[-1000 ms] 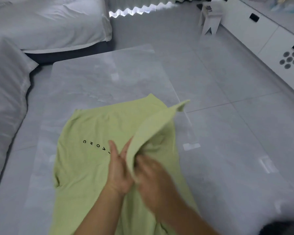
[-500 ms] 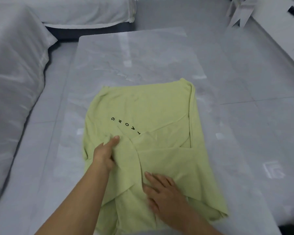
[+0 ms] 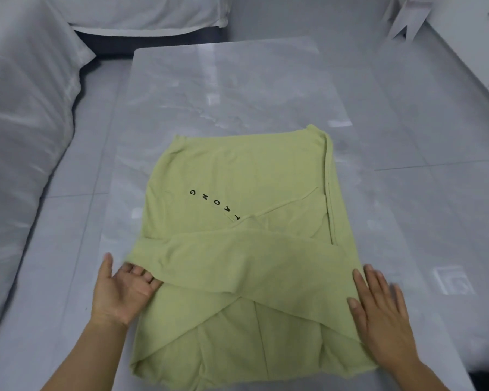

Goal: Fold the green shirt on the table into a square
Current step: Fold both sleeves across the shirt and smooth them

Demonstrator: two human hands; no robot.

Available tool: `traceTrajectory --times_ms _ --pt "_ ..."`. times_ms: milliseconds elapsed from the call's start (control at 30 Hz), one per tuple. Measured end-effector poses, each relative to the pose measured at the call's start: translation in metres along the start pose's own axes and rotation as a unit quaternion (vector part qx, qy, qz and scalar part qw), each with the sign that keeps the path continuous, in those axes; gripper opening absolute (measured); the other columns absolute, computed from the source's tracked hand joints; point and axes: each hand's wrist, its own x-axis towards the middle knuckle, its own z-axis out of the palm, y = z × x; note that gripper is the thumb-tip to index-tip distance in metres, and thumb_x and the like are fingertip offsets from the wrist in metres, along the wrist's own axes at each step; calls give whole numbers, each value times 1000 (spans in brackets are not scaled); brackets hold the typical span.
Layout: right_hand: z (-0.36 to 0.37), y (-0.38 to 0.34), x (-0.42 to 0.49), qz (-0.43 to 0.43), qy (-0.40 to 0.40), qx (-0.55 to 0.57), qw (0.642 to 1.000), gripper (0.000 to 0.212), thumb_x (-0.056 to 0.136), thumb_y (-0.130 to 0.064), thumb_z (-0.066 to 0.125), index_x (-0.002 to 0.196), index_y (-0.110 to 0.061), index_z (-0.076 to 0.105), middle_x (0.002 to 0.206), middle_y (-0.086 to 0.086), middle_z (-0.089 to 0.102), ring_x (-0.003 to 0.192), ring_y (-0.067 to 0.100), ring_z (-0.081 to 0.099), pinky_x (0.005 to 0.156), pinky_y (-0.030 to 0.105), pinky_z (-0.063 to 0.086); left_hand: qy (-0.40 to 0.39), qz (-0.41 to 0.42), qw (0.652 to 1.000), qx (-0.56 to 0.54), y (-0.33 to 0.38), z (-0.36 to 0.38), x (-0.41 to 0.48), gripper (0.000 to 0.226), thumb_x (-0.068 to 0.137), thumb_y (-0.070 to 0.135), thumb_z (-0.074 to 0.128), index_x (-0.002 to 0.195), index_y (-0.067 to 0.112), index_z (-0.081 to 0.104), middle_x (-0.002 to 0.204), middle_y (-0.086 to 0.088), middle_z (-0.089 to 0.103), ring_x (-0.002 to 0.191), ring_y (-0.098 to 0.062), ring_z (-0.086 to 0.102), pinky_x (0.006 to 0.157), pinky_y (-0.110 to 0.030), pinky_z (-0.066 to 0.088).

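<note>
The green shirt (image 3: 237,170) is lying flat on the near half of the grey table (image 3: 223,80). Its side flaps are crossing over the lower part, and black letters (image 3: 213,203) are showing above. The left hand (image 3: 119,292) is lying palm-up at the left edge, fingers (image 3: 137,270) loosely bent against the fold. The right hand (image 3: 384,314) is pressing the right edge, fingers straight and slightly spread.

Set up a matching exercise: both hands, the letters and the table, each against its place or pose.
1 left hand
2 right hand
3 letters
4 table

a printed on the shirt
b palm down at shirt's right edge
c palm up, fingertips at shirt's left edge
d beneath the shirt

Pairs: 1-c, 2-b, 3-a, 4-d
</note>
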Motion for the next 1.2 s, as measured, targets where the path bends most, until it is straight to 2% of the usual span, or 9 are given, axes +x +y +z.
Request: traceTrajectory --times_ms 67,167,333,433,533,667,800,900,1200 --pt "-2 -8 3 3 24 24 999 59 96 -51 7 143 -21 25 150 8 29 141 14 8 113 30 -3 20 17 999 43 -1 10 0 61 68 52 63 112 11 57 107 -6 70 98 -22 66 90 -43 51" --pt "-11 -25 23 8 93 78 993 64 95 -51 15 134 -11 45 147 14 36 134 25 25 111 36 11 41 40 991 122 4 27 13 19 93 19 47 103 12 61 87 1 75 74 -11 71 64 -27 59" --pt "-34 -43 75 53 95 144 983 35 93 -22 48 123 -5 54 127 16 45 116 33 40 98 42 33 48 64 989 121 24 39 27 19 82 3 54 95 11 64 79 1 74 69 -9 70 62 -26 58" --pt "-39 -51 102 91 79 108 987 37 92 -35 48 116 -8 53 115 14 48 108 30 42 92 39 33 45 54 993 100 25 38 31 51 64 13 64 114 9 60 97 2 72 85 -10 70 75 -33 56" --pt "-37 -59 118 127 57 81 987 40 89 -45 49 108 -9 49 110 10 48 104 29 44 89 38 33 34 53 993 96 17 39 30 69 42 13 84 107 13 61 98 3 72 83 -10 71 67 -31 59" --pt "-33 -42 126 132 91 73 984 26 91 -27 46 105 -6 51 108 15 51 101 31 46 86 40 32 2 53 993 107 8 41 38 103 7 24 95 104 14 62 95 0 74 86 -11 70 71 -31 58" --pt "-39 -3 128 153 98 212 960 26 92 -23 48 108 -3 54 112 20 51 104 33 46 90 40 35 4 45 993 111 4 58 43 78 46 17 89 117 12 57 95 1 74 90 -12 69 76 -35 56" --pt "-41 -1 105 98 150 270 946 42 88 -36 44 112 -2 54 114 20 50 107 32 44 91 38 35 87 53 987 128 0 58 52 31 94 16 47 124 12 53 81 6 74 86 -9 67 65 -30 58" --pt "23 -12 2 -102 117 60 986 67 95 -52 21 141 -3 28 148 13 31 142 19 17 114 39 16 97 55 979 169 5 83 53 11 90 14 48 96 17 57 69 8 73 63 -4 69 53 -25 57"
